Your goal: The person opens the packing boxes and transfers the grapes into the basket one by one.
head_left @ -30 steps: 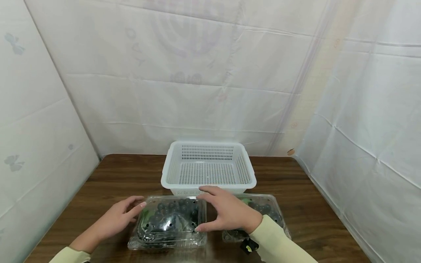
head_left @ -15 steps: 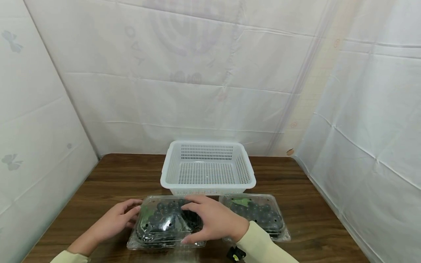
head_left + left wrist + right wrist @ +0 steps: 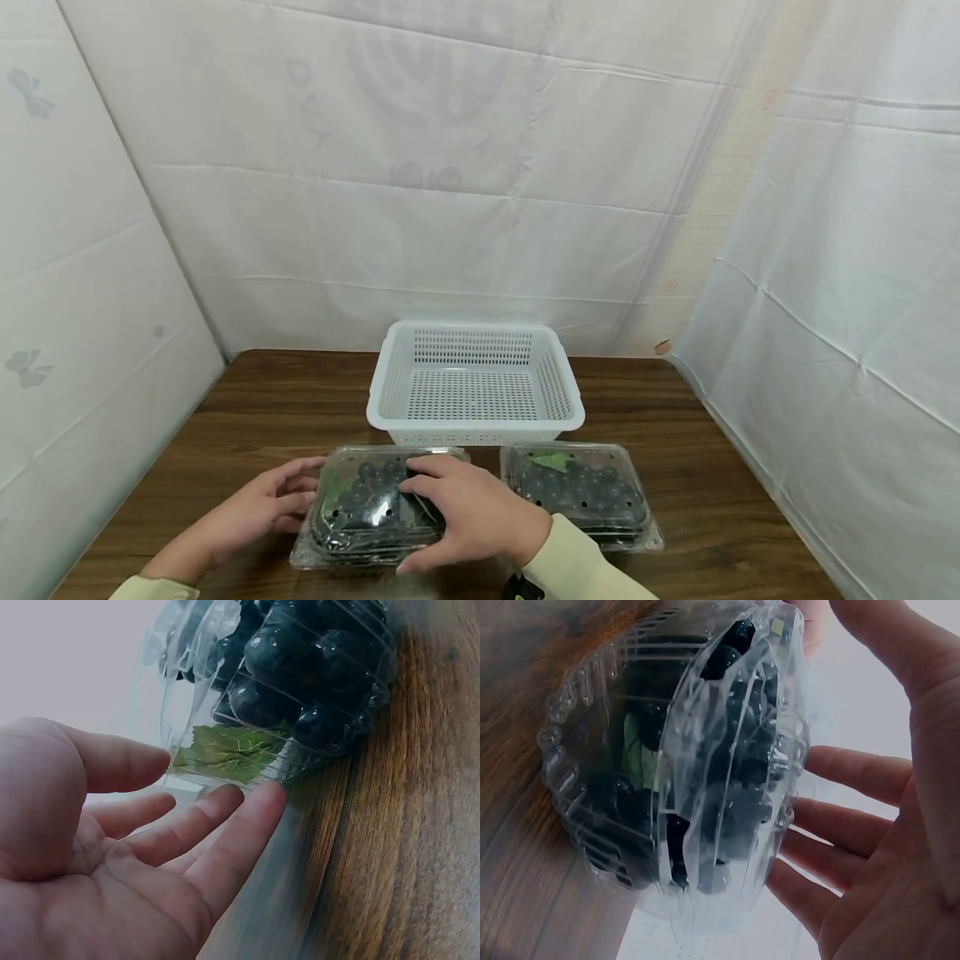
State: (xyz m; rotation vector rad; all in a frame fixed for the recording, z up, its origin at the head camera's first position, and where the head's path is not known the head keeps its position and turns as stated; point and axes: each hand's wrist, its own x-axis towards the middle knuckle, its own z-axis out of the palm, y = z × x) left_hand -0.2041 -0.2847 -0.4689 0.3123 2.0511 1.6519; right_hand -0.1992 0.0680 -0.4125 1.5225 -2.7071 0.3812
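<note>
A clear plastic clamshell box of dark grapes [image 3: 367,500] lies on the table in the head view, its lid down. At its left end is my left hand [image 3: 258,512], fingers loosely extended; in the left wrist view, the fingertips [image 3: 266,796] are at the box wall near a green leaf [image 3: 232,750]. My right hand [image 3: 476,510] reaches over the box's right part. In the right wrist view, its spread fingers [image 3: 840,821] touch the lid while the thumb stands away. A second clamshell box of grapes [image 3: 588,492] lies to the right, untouched.
Behind the boxes stands a white perforated plastic basket [image 3: 476,424]. The brown wooden table [image 3: 292,400] carries everything. White sheets [image 3: 450,233] hang at the back and both sides.
My right hand has moved left from the gap between the boxes onto the left box's lid, uncovering the right box. My left hand has shifted only slightly.
</note>
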